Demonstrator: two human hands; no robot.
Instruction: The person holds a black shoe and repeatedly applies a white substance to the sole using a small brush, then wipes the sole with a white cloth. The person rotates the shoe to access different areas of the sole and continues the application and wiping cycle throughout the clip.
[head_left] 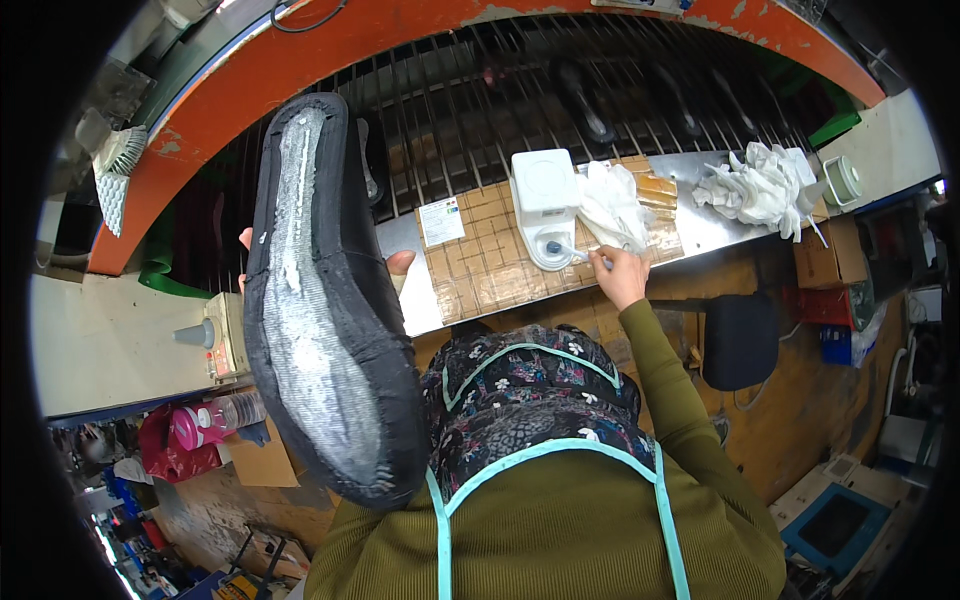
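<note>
On the left, a black shoe upper [385, 300] is held up with its underside facing me. A shiny whitish, wet-looking band runs along the bottom from heel to toe. My left hand [400, 264] is closed round it from behind; only the thumb and some fingertips show. To the right, my right hand [622, 275] pinches a thin, pale handle [580, 254], perhaps a brush. Its tip reaches into the round opening of a white plastic dispenser [545, 195]. Crumpled white cloth or tissue [612, 205] lies just beyond my right fingers.
Cardboard [475, 270] covers the metal ledge under the dispenser. Behind it runs a rack of dark bars [460, 120] carrying several dark shoes, under an orange frame [220, 130]. More crumpled tissue [755, 190] lies at right. A black stool [740, 340] stands to my right.
</note>
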